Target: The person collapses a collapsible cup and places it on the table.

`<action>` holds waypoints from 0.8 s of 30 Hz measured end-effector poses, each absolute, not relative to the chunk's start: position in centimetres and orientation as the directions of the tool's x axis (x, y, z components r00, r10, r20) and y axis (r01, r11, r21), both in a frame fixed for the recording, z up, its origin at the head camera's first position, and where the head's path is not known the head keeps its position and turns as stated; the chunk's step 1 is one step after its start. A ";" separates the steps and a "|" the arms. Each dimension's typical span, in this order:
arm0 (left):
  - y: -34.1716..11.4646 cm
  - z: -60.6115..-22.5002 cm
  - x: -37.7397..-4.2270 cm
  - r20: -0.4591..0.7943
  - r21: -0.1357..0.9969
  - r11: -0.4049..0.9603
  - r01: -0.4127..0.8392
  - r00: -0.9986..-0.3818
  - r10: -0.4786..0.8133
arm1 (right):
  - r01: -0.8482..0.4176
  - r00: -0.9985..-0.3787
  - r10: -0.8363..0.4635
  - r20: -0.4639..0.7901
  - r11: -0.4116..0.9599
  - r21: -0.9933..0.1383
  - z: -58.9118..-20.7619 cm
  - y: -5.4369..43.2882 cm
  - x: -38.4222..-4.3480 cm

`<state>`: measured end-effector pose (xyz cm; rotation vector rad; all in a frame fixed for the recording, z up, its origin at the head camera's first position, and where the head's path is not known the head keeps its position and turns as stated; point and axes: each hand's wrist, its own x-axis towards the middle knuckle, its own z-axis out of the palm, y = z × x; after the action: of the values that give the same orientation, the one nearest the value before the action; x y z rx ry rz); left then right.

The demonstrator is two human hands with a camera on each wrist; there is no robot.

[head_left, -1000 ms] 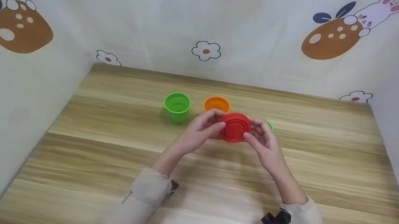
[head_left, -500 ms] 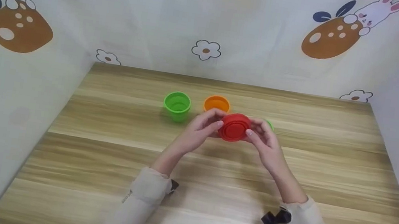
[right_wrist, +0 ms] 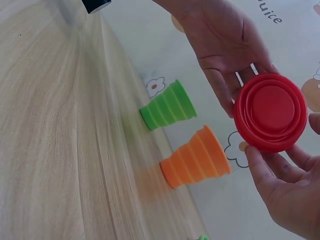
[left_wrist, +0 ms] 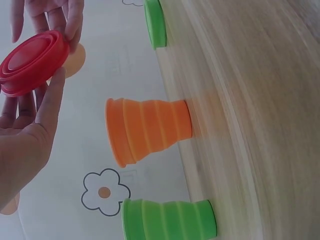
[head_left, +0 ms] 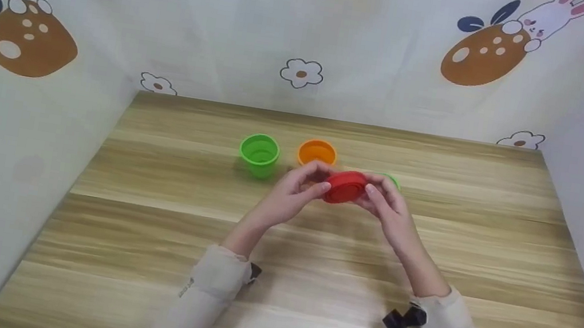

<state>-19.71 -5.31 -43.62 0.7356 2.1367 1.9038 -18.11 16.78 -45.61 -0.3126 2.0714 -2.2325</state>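
Note:
A red collapsible cup [head_left: 345, 187], folded flat into a ringed disc, is held in the air between both hands. My left hand [head_left: 293, 194] grips its left edge, thumb on the near side and fingers behind. On the opposite edge my right hand [head_left: 390, 210] pinches it the same way. The right wrist view shows the cup's concentric rings [right_wrist: 272, 112] face on. Beyond the hands, an orange collapsible cup [left_wrist: 147, 130] stands extended on the table, its lower part hidden in the head view. To its left stands an extended green collapsible cup [head_left: 260, 153].
A flat green disc-like piece [left_wrist: 156, 24] lies on the wooden table [head_left: 142, 234], mostly hidden behind my right hand in the head view. Patterned cloth [head_left: 230, 33] walls off the back and sides. Black camera mounts [head_left: 403, 319] sit on the wrists.
The red cup has tipped, so its flat face now shows narrower and its side rim shows more in the head view. Both hands keep hold with small finger shifts. The other cups stay put.

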 end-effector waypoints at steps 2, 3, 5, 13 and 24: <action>-5.3 -43.7 -19.7 0.189 0.963 0.080 0.257 -0.858 0.477 | -0.070 -0.975 -0.207 0.083 -0.069 -0.995 -45.6 16.8 -18.1; -5.3 -43.8 -19.7 0.193 0.960 0.091 0.266 -0.857 0.478 | -0.063 -0.975 -0.210 0.075 -0.064 -0.996 -45.7 16.8 -18.2; -5.2 -43.8 -19.7 0.203 0.952 0.105 0.287 -0.851 0.484 | -0.052 -0.974 -0.219 0.062 -0.052 -0.997 -45.7 16.9 -18.2; -5.1 -44.1 -19.7 0.236 0.937 0.113 0.331 -0.836 0.495 | -0.020 -0.970 -0.241 0.032 -0.052 -0.998 -45.7 17.0 -18.2; -5.1 -44.2 -19.6 0.225 0.936 0.126 0.329 -0.833 0.506 | -0.011 -0.972 -0.232 0.020 -0.040 -0.999 -45.7 16.9 -18.1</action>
<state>-19.59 -5.11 -44.22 0.8391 2.2424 1.7980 -18.15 16.90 -45.70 -0.2651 2.0625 -2.1441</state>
